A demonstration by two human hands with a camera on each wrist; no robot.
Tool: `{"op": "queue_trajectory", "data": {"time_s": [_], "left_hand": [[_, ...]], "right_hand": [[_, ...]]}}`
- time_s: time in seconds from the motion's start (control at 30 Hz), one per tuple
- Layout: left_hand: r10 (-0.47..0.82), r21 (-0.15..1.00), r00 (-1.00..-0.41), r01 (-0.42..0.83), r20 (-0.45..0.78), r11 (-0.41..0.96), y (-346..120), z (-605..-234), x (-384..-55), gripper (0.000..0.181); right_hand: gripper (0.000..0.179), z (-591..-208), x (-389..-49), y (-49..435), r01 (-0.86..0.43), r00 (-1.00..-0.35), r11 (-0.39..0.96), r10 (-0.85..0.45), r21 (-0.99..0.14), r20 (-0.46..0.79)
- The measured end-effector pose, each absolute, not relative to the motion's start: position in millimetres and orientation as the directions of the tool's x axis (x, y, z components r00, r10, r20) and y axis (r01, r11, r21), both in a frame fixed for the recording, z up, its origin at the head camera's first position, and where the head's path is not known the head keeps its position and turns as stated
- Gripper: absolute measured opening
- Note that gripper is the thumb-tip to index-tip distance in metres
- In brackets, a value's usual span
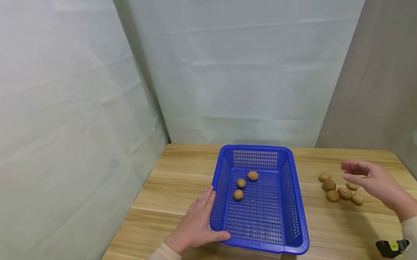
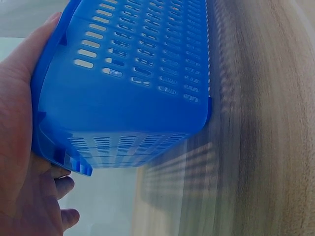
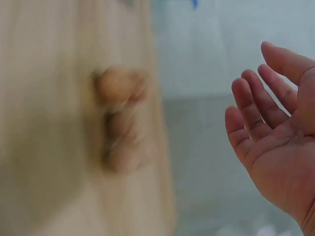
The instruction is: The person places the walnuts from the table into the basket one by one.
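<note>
A blue plastic basket (image 1: 298, 218) with slotted walls stands on the wooden table, holding three walnuts (image 1: 238, 194) on the left of its floor. My left hand (image 1: 195, 223) rests on the basket's near left corner, thumb along the front rim and fingers along the left side. In the left wrist view the palm (image 2: 17, 142) lies against the rim. To the right of the basket sits a group of several walnuts (image 1: 345, 193). Over that group hovers my right hand (image 1: 377, 182), fingers loosely bent and nothing in it; the right wrist view shows its bare palm (image 3: 285, 147).
The wooden table (image 1: 174, 184) ends at pale cloth hangings (image 1: 256, 89) behind and on the left, with a greyer hanging (image 1: 388, 87) at the right. A black strap device (image 1: 392, 247) sits at the right wrist.
</note>
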State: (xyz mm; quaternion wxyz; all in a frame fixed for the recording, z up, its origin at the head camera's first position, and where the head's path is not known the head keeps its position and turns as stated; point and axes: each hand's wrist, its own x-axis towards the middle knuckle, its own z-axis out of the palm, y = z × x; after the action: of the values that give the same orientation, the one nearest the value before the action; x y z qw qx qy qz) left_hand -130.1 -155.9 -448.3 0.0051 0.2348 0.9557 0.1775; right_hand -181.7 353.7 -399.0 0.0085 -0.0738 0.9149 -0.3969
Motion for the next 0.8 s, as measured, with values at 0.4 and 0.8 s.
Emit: {"op": "queue_trajectory", "data": {"time_s": [0.4, 0.8], "left_hand": [[0.444, 0.355, -0.894, 0.437, 0.065, 0.827, -155, -447, -130, 0.124], [0.452, 0.366, -0.889, 0.447, 0.077, 0.816, -156, -450, -130, 0.124]], "right_hand": [[0.068, -477, -150, 400, 0.043, -0.998, 0.686, 0.062, -0.726, 0.000], [0.074, -513, -151, 405, 0.058, -0.997, 0.660, 0.083, -0.749, -0.004]]}}
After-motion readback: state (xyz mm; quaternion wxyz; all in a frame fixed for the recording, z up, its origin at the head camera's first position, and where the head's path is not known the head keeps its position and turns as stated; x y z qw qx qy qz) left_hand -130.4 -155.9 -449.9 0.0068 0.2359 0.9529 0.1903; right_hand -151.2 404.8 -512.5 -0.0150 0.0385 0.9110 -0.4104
